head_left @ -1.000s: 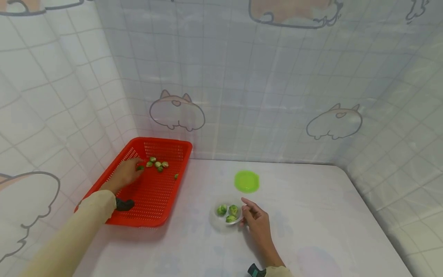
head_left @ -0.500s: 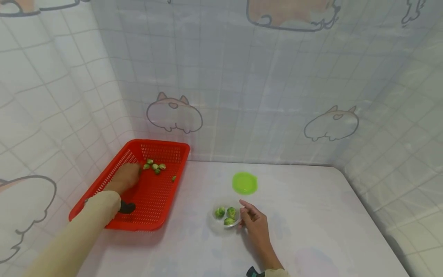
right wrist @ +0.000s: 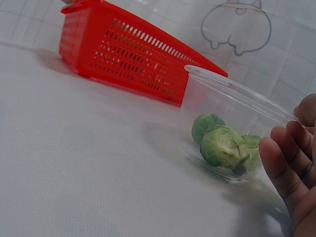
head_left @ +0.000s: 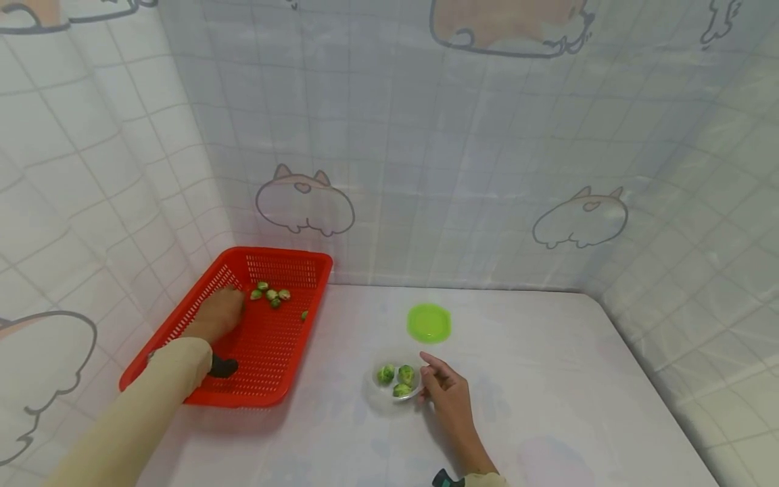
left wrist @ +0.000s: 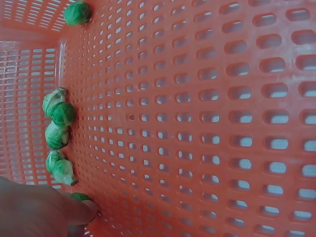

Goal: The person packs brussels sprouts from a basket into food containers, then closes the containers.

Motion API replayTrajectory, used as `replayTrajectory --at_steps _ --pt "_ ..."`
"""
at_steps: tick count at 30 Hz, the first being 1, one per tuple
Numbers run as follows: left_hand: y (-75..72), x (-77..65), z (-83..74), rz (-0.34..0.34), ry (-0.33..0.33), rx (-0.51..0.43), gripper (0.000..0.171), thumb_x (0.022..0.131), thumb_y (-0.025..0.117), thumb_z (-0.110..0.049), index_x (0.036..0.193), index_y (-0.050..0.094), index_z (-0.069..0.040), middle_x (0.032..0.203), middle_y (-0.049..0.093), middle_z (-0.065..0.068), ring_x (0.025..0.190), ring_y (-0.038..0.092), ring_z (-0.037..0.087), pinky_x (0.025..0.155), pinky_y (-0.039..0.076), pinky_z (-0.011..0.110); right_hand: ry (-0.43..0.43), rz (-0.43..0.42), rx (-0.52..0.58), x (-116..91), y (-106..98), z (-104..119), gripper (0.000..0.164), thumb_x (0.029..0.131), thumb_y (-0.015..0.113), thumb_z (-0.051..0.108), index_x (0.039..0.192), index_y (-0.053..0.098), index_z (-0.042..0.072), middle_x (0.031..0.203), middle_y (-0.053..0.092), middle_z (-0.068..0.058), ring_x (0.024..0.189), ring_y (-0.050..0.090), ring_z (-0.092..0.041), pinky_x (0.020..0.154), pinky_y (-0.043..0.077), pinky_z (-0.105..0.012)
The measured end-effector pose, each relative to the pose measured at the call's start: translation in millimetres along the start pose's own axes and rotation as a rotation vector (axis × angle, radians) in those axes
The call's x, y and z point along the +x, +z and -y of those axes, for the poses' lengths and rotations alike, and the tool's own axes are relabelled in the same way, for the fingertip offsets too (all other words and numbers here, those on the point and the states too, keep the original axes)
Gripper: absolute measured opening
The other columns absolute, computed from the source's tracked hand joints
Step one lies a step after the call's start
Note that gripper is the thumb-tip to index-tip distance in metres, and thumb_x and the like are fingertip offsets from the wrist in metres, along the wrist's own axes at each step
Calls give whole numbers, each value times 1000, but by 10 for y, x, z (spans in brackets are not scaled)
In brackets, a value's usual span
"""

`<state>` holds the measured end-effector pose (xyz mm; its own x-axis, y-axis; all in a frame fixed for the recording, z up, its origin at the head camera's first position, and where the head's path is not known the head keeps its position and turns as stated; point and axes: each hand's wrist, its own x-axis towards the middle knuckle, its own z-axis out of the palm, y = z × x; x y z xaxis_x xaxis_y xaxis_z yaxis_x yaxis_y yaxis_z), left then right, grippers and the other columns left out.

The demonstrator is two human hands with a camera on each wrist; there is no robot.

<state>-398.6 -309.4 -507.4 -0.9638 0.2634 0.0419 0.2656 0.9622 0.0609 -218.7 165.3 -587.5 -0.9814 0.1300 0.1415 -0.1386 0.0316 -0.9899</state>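
Note:
My left hand point(head_left: 220, 314) reaches into the red basket point(head_left: 286, 379). In the left wrist view, its fingertips pinch a Brussels sprout point(left wrist: 81, 196), partly hidden behind the finger, against the basket floor. Several other sprouts point(left wrist: 58, 136) lie in a row by the basket's far wall. A lone sprout point(left wrist: 77, 13) sits off in a corner. Over on the table, my right hand point(head_left: 450, 399) grips the rim of a clear plastic bowl point(right wrist: 237, 91) between thumb and fingers. Inside that bowl are three Brussels sprouts point(right wrist: 224, 147).
A bright green round lid point(head_left: 429, 323) lies flat on the white table point(head_left: 548, 379), behind the bowl. The basket stands at the back left against the sheeted wall point(head_left: 426, 169). More sheeting hangs at both sides.
My left hand has lowered and turned within the basket, its fingers dropping out of sight in the head view. The right hand stays at the bowl. The whole view has shifted slightly.

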Motion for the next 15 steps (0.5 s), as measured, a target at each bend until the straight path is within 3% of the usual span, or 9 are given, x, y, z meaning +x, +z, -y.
replayTrajectory --at_steps 8,15 --pt "1 -34 14 24 -25 -61 9 86 64 3 85 61 -5 73 54 7 68 49 25 64 46 40 50 7 21 1 7 30 33 99 65 13 132 65 9 86 65 -15 62 63 -21 59 57 -30" --pt "-46 -34 -28 22 -38 -89 6 87 64 0 85 63 -6 71 55 6 64 48 23 57 43 36 62 -7 -16 -7 11 99 33 100 62 9 133 64 4 84 65 -14 62 64 -23 58 57 -31"
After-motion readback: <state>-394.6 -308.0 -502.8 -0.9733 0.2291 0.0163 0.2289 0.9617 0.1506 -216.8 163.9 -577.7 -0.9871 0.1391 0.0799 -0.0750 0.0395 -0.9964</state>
